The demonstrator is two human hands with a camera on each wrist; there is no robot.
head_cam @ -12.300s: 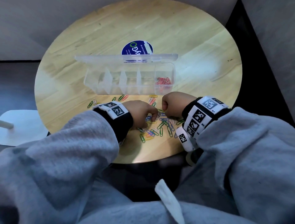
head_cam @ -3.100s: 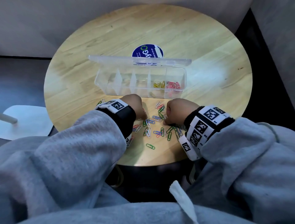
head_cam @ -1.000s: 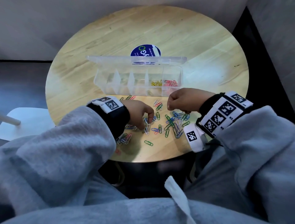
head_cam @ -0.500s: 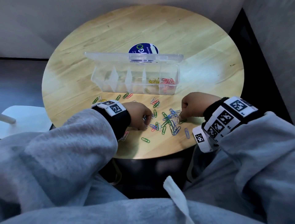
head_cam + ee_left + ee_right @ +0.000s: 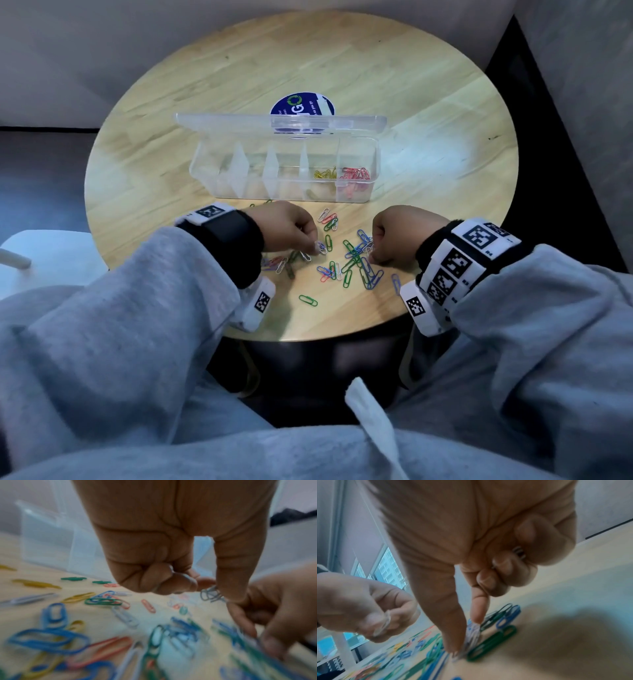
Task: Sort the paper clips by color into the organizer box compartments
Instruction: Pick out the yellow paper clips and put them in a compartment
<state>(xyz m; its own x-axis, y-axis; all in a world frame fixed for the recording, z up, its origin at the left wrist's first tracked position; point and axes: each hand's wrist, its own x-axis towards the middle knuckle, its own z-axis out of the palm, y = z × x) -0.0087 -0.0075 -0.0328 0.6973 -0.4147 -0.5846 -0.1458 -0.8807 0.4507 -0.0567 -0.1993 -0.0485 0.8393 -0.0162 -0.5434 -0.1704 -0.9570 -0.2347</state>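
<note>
Left hand: your left hand (image 5: pixel 286 228) is curled low over the round wooden table (image 5: pixel 428 102), thumb and forefinger pinched on a small bunch of white paper clips (image 5: pixel 211 595); your other fingers (image 5: pixel 154 577) are folded into the palm.

Loose clips: a scatter of paper clips (image 5: pixel 349 263) in green, blue, red, white and yellow lies on the table between your two hands, some overlapping; one green clip (image 5: pixel 307 300) lies apart, nearer the table's front edge.

Organizer box: the clear plastic organizer box (image 5: pixel 239 164) stands beyond the scatter with its lid raised behind it. Thin dividers split it into a row of compartments. The rightmost holds red clips (image 5: pixel 356 176), the next one to the left holds yellow clips (image 5: pixel 324 174); the contents of the rest are hard to make out through the plastic.

Sticker: a round blue sticker (image 5: pixel 301 104) sits on the table behind the lid.

Right hand: your right hand (image 5: pixel 399 236) is curled at the right edge of the scatter, thumb and forefinger tips down on the table closing on a white clip (image 5: pixel 471 632); a bit of metal (image 5: pixel 519 552) shows in its folded fingers.
</note>
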